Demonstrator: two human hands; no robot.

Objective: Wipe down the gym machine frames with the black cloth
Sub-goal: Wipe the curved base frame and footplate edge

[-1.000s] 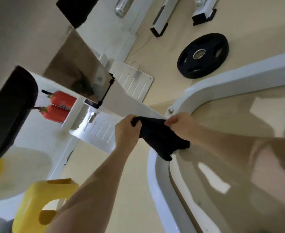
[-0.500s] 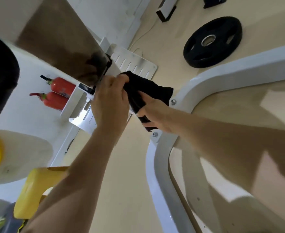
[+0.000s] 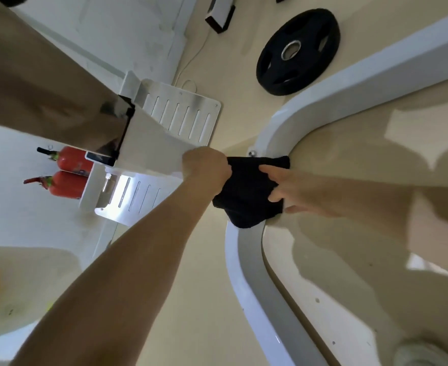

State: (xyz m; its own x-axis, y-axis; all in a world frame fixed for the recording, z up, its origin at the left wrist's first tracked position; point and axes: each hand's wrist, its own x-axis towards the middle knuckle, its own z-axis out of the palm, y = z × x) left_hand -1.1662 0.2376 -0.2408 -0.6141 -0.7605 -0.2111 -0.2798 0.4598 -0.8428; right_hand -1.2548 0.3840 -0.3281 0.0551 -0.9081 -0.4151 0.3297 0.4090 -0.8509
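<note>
Cloth — lengthwise along bent frame

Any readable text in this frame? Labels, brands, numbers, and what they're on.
No text can be read in this frame.
On the red fire extinguishers: any label is too blurred to read.
On the black weight plate: any moulded marking is too small to tell.
On the white machine frame and the black cloth: no markings visible.
</note>
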